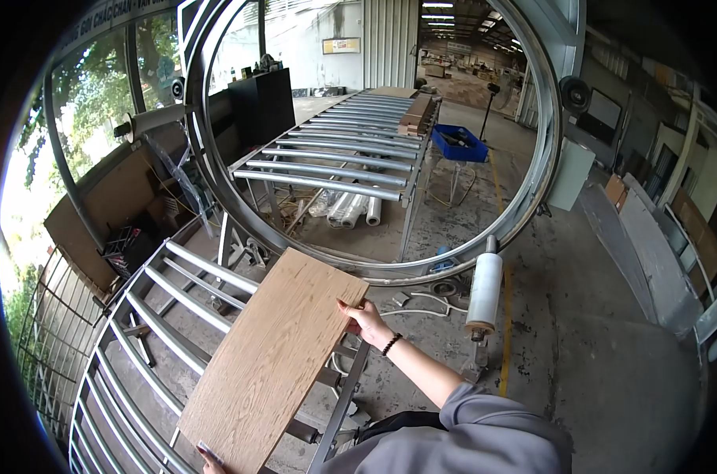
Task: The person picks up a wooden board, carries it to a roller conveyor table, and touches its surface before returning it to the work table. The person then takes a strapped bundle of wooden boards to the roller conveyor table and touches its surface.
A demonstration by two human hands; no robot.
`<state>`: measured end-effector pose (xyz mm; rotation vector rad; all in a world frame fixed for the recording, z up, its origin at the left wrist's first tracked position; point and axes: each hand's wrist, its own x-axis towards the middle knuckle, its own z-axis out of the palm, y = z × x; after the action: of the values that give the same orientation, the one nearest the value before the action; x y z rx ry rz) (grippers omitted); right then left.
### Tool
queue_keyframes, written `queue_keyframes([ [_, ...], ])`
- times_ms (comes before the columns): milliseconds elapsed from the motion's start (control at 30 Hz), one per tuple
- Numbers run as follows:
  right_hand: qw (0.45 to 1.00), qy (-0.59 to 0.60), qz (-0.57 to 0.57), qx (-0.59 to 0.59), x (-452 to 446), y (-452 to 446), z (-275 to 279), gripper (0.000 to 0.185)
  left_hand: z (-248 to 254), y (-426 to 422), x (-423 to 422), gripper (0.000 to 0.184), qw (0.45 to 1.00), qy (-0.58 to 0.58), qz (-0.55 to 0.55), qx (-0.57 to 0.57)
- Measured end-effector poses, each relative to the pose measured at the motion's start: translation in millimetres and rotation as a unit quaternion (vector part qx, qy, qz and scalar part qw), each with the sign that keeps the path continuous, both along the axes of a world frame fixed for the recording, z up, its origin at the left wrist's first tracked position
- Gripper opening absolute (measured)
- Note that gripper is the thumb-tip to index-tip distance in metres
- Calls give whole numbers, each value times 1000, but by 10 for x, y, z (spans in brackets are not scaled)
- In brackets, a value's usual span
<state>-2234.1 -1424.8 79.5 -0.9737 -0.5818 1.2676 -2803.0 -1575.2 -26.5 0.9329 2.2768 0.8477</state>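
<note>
A flat wooden board [272, 359] with light grain lies at a slant over the metal rollers of the near conveyor [169, 347]. My right hand [364, 322], with a dark beaded bracelet at the wrist, grips the board's right edge near its far corner, thumb on top. At the bottom of the view my left hand [210, 460] holds the near left end of the board; only part of its fingers shows. The undersides of both grips are hidden.
A large metal ring [549, 158] stands beyond the board. A film roll [486, 291] hangs at its lower right. Through the ring show another roller conveyor [335, 162], stacked brown boards [415, 116] and a blue crate [459, 144]. Panels [635, 237] lean at right.
</note>
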Motion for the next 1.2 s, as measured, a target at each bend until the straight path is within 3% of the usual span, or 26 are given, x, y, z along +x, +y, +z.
queue_keyframes([
  [67,1000,-1,0,6,-21,-144,98,25,-25,-50,-14,79,999,1,-16,-40],
  [167,1000,3,-3,21,-56,-383,309,25,-30,-196,112,76,982,107,-89,125],
  [200,1000,4,-11,20,-59,-467,370,26,291,-276,301,76,981,110,-94,128],
  [233,1000,3,-18,19,-24,-556,427,27,629,-365,552,67,982,-125,-62,129],
  [267,1000,-2,-25,19,47,-623,467,27,1008,-451,833,79,936,-330,18,117],
  [300,999,-8,-29,22,129,-704,461,27,1232,-457,1055,79,912,-394,43,105],
  [400,998,30,-49,20,438,-1040,479,33,1638,-480,1490,80,904,-411,-8,114],
  [567,975,-6,-216,48,1020,-1907,651,40,2015,-411,2042,83,901,-402,-107,122],
  [667,959,-12,-279,54,1390,-2594,763,40,2020,-223,2393,86,894,-395,-167,133],
  [767,927,-4,-366,83,1684,-3247,904,40,1549,159,2787,69,876,-386,-183,223],
  [1000,846,-57,-516,125,2545,-4790,926,44,1574,193,4572,56,857,-362,-344,127],
  [1200,769,-102,-622,109,3426,-6113,988,47,1309,-323,6346,59,827,-321,-454,79],
])
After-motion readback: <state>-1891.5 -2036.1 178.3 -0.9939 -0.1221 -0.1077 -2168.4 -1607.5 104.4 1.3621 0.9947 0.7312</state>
